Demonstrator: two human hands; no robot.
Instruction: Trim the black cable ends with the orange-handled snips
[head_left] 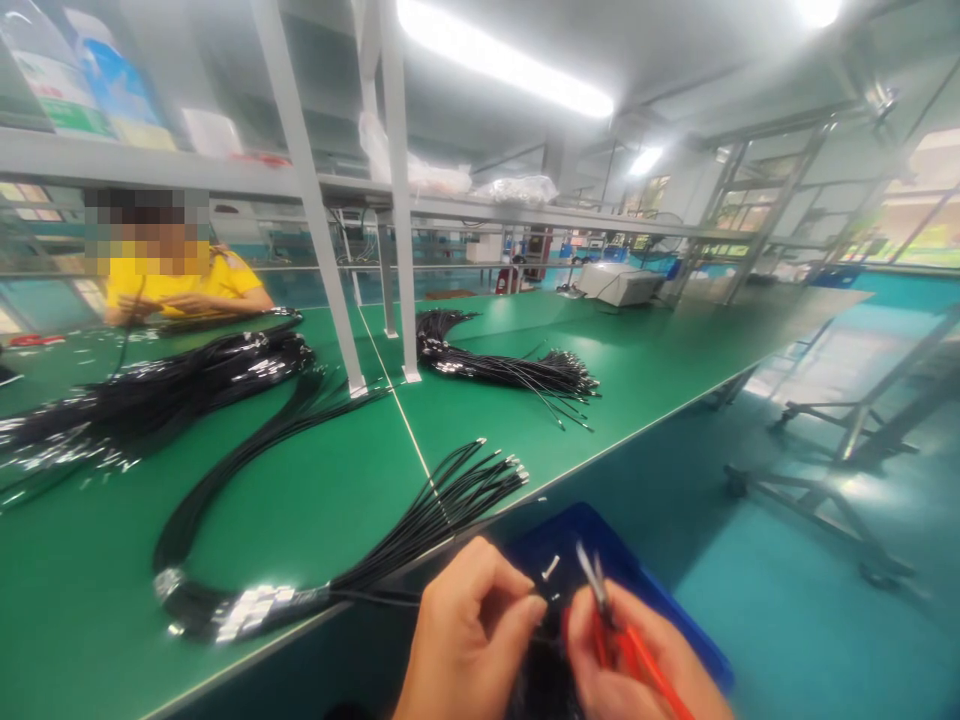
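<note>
My left hand (476, 625) is closed in a pinch at the table's front edge. A black cable (382, 599) runs from the bundle to this hand, its end mostly hidden by my fingers. Close by on the right, my right hand (637, 650) grips small scissors (592, 578) with red handles, their metal blades pointing up and slightly apart. The bundle of black cables (255, 612) curves across the green table (315, 520), wrapped in shiny clear film, its loose ends with pale tips fanned out just beyond my left hand.
Below my hands is a blue bin (585, 525) with small pale scraps. Other cable bundles (510, 370) lie farther back and left. White shelf posts (401, 250) rise from the table. Across it sits a person in yellow (187, 285). Wheeled metal racks (847, 430) stand right.
</note>
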